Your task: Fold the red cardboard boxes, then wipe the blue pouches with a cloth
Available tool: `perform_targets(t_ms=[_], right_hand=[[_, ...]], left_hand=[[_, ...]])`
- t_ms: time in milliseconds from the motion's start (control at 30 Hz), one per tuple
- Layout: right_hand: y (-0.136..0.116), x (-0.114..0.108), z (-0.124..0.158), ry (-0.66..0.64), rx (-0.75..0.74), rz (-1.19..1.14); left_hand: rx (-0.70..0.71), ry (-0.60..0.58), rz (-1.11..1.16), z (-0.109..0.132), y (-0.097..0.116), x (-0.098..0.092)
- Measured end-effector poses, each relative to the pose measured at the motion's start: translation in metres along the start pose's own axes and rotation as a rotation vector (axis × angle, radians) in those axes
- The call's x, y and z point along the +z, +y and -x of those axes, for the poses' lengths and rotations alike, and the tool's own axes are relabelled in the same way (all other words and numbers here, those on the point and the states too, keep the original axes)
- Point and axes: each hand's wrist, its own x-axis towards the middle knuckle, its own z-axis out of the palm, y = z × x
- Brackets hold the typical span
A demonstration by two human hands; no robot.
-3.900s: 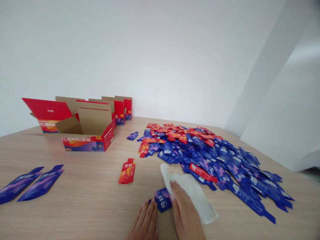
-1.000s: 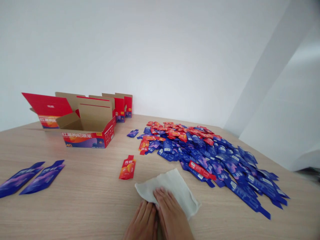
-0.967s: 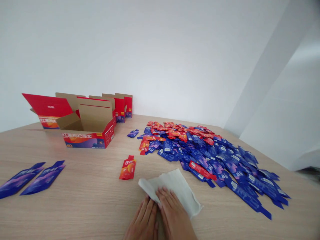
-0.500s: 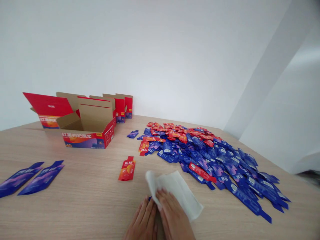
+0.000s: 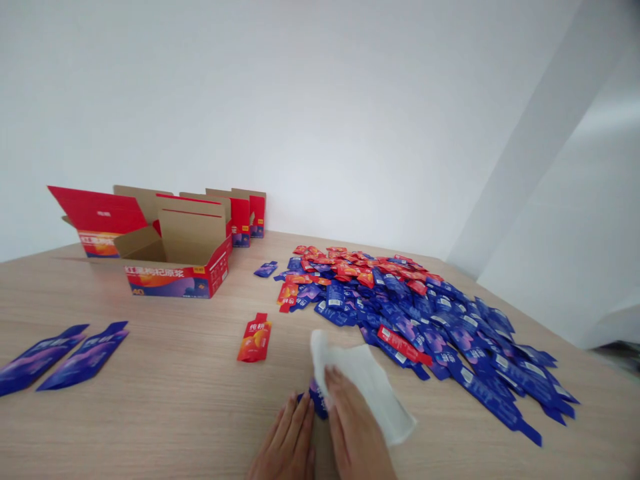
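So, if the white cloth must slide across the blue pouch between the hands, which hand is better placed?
Probably the right hand: it lies on the white cloth, which partly covers the blue pouch. The left hand rests at the pouch's uncovered side, apart from the cloth.

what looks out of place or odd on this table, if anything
Nothing looks spilled or damaged. One mild oddity: a red pouch lies at an angle on top of the blue pouches at the near side of the heap, while most other red ones are toward the back.
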Motion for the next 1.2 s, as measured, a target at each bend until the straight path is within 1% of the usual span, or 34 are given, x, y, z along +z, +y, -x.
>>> perform_targets(t_ms=[33, 67, 133, 200, 300, 367, 400, 433, 500, 567, 600, 633, 667, 733, 833, 900, 933, 967, 1033, 1100, 1133, 1167, 1200], right_hand=[[-0.007, 0.004, -0.003, -0.037, -0.064, -0.034], [-0.011, 0.006, -0.005, -0.078, -0.097, -0.054], [-0.005, 0.004, -0.003, -0.138, -0.075, -0.041], [0.015, -0.004, 0.005, -0.143, 0.04, 0.033], [0.048, -0.018, 0.017, -0.065, 0.269, 0.144], [0.054, -0.022, 0.019, -0.003, 0.355, 0.147], [0.05, -0.021, 0.017, 0.03, 0.355, 0.125], [0.042, -0.017, 0.014, 0.059, 0.323, 0.093], [0.019, -0.005, 0.006, 0.079, 0.171, 0.012], [-0.003, 0.007, -0.003, 0.015, -0.007, -0.055], [-0.01, 0.011, -0.005, -0.038, -0.065, -0.072], [-0.011, 0.012, -0.006, -0.082, -0.087, -0.073], [-0.008, 0.011, -0.006, -0.109, -0.07, -0.054], [0.009, 0.003, 0.0, -0.116, 0.046, 0.035], [0.041, -0.015, 0.011, -0.066, 0.258, 0.182], [0.049, -0.022, 0.012, -0.031, 0.319, 0.195], [0.045, -0.021, 0.011, -0.011, 0.309, 0.174], [0.038, -0.018, 0.009, 0.002, 0.267, 0.14], [0.017, -0.006, 0.002, -0.014, 0.101, 0.054], [-0.002, 0.007, -0.002, -0.075, -0.061, -0.014], [-0.007, 0.011, -0.003, -0.108, -0.101, -0.029], [-0.007, 0.012, -0.003, -0.131, -0.104, -0.024], [-0.002, 0.011, -0.001, -0.138, -0.069, 0.003]], left_hand=[[0.017, 0.017, -0.002, -0.001, -0.001, -0.001], [0.03, 0.03, -0.007, -0.002, -0.002, -0.002], [0.031, 0.027, -0.022, -0.003, -0.003, -0.003], [0.016, -0.01, -0.026, -0.004, -0.003, -0.005], [0.018, -0.04, -0.024, -0.004, -0.002, -0.006], [0.016, -0.04, -0.034, -0.004, -0.001, -0.007], [0.015, -0.037, -0.038, -0.004, -0.001, -0.007], [0.014, -0.032, -0.037, -0.005, -0.001, -0.007], [0.015, -0.021, -0.023, -0.005, -0.001, -0.007], [0.03, -0.004, 0.001, -0.005, -0.002, -0.007], [0.035, 0.003, 0.009, -0.006, -0.002, -0.007], [0.034, 0.001, 0.012, -0.006, -0.003, -0.007], [0.031, -0.008, 0.01, -0.006, -0.003, -0.007], [0.021, -0.033, -0.005, -0.005, -0.003, -0.007], [0.031, -0.036, -0.023, -0.003, -0.002, -0.005], [0.025, -0.024, -0.02, -0.001, -0.002, -0.002], [0.016, -0.022, -0.011, -0.001, -0.001, -0.001], [0.004, -0.024, 0.0, 0.0, -0.001, -0.001], [-0.011, -0.023, 0.017, 0.001, -0.001, 0.0], [0.001, -0.009, 0.018, 0.001, -0.001, 0.0], [0.008, -0.004, 0.01, 0.001, -0.001, 0.0], [0.009, -0.008, 0.004, 0.001, -0.002, 0.0], [0.008, -0.01, 0.001, 0.001, -0.002, 0.0]])
